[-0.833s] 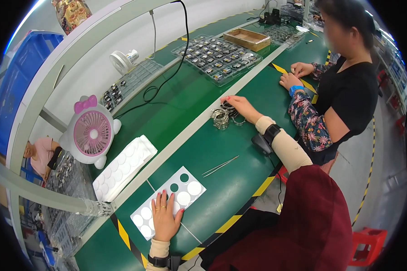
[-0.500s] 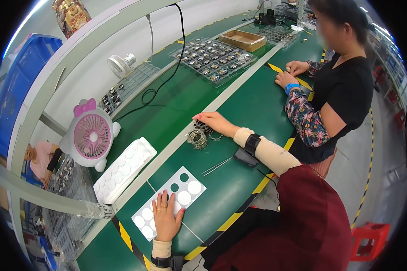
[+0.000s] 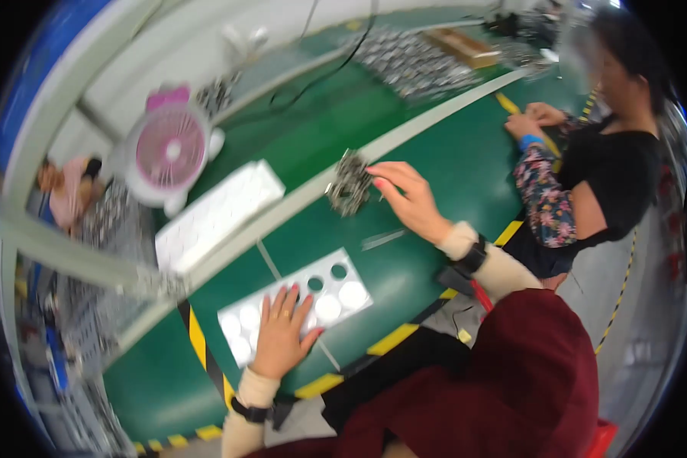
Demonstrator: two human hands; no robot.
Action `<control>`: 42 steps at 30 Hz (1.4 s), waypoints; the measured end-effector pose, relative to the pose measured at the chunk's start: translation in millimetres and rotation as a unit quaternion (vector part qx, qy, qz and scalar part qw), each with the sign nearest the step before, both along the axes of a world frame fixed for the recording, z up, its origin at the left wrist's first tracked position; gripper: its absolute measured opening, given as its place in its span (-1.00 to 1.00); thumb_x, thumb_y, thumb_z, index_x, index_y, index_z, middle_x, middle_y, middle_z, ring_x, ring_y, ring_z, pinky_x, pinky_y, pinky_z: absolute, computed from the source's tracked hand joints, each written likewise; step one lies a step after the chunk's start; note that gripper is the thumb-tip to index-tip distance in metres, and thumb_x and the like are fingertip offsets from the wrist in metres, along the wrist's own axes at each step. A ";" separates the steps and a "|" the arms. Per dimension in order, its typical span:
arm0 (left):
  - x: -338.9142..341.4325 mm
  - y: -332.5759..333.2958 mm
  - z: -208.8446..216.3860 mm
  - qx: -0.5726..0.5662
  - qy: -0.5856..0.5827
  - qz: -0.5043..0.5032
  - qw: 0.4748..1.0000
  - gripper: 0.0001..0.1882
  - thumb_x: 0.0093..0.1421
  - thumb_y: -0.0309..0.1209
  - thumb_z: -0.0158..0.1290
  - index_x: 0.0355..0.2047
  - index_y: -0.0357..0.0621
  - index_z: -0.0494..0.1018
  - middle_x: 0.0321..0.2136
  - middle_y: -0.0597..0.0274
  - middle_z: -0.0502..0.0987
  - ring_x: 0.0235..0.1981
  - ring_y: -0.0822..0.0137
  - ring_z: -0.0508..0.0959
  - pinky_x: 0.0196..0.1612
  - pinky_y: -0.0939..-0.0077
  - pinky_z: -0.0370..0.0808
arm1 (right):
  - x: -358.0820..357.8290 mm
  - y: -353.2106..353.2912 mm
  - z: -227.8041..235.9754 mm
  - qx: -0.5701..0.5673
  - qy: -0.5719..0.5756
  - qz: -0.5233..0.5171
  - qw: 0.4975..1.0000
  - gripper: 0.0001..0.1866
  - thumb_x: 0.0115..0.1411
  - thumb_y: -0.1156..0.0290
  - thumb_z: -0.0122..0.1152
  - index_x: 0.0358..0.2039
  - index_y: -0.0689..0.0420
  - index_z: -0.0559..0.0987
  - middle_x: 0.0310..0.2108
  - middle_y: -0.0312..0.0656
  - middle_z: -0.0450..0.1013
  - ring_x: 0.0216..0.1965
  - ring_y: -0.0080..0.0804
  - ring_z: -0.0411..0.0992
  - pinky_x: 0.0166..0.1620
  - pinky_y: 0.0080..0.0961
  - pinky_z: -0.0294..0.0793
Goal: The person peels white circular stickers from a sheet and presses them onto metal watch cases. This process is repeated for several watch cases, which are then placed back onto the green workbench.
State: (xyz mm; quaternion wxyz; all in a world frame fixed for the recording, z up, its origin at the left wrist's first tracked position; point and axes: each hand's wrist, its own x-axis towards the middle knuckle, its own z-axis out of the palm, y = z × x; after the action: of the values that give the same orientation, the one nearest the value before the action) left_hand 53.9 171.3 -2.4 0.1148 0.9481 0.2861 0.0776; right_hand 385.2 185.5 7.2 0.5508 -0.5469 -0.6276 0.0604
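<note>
- Near the front edge of the green surface (image 3: 443, 175), toward its left end, lies a white sheet (image 3: 330, 288) with round white discs, flat on the worktop.
- Its long axis runs slantwise, roughly along the front edge; one short end faces the surface's left end, the other points toward the co-worker's side, where two round openings show green.
- Left hand (image 3: 284, 336): open, palm down, fingers spread on the middle of the sheet and pointing toward the far edge, thumb out to the right.
- Right hand (image 3: 412, 200): thumb and fingers reach left to a bunch of metal pieces (image 3: 349, 185) by the far edge; blur hides whether they grip it.
- That bunch is longest from the front edge toward the far edge, its top overlapping the pale rail (image 3: 404, 133).
- Tweezers (image 3: 382, 240), blurred, lie between sheet and right wrist, their length roughly matching the sheet's slant; which end is the tip cannot be told.
- Beyond the rail, a white stack (image 3: 217, 217) lies lengthwise beside it.
</note>
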 end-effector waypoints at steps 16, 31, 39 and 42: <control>-12.4 -2.5 1.2 -0.007 -0.001 -0.004 1.000 -0.41 0.02 -0.10 0.11 0.07 0.04 0.32 0.16 -0.02 0.15 0.22 -0.06 0.09 0.23 -0.01 -0.06 | -95.5 -66.7 6.2 -0.468 -0.030 0.205 0.859 -0.56 0.03 0.47 0.21 -0.03 0.14 0.40 -0.16 -0.03 0.37 -0.20 -0.16 0.37 -0.19 -0.40 0.36; -4.5 13.3 25.4 -0.005 0.056 -0.047 0.997 -0.44 0.05 -0.26 0.10 0.09 -0.04 0.27 0.10 -0.04 0.24 0.13 -0.03 0.23 0.15 0.09 0.17 | -73.1 -68.7 -4.9 -0.030 0.048 0.276 0.959 -0.89 0.02 0.48 0.23 -0.38 0.12 0.54 -0.25 -0.23 0.41 -0.28 -0.37 0.36 -0.29 -0.48 0.36; 116.3 80.3 92.4 0.062 -0.061 -0.032 0.996 -0.77 0.11 -0.43 0.01 -0.20 -0.16 0.41 -0.35 0.00 0.49 -0.32 0.00 0.49 -0.29 0.26 0.44 | -89.9 -74.9 -26.7 -0.345 0.140 0.428 0.823 -0.86 0.11 0.40 0.21 -0.38 0.18 0.50 -0.51 -0.36 0.43 -0.49 -0.67 0.36 -0.45 -0.68 0.34; 153.2 106.5 58.5 0.097 -0.079 0.062 0.990 -0.81 0.13 -0.39 0.01 -0.27 -0.18 0.43 -0.36 -0.02 0.50 -0.37 -0.04 0.50 -0.33 0.18 0.43 | -74.0 -75.4 -25.7 -0.402 0.223 0.435 0.775 -0.86 0.11 0.43 0.20 -0.35 0.20 0.50 -0.51 -0.32 0.43 -0.48 -0.67 0.35 -0.41 -0.67 0.35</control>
State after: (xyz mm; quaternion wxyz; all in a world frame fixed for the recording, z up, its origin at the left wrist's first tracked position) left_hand 207.1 277.8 56.1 0.0400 0.9260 0.3256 0.1867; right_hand 311.2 110.1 -18.5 0.3207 -0.3587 -0.5769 0.6601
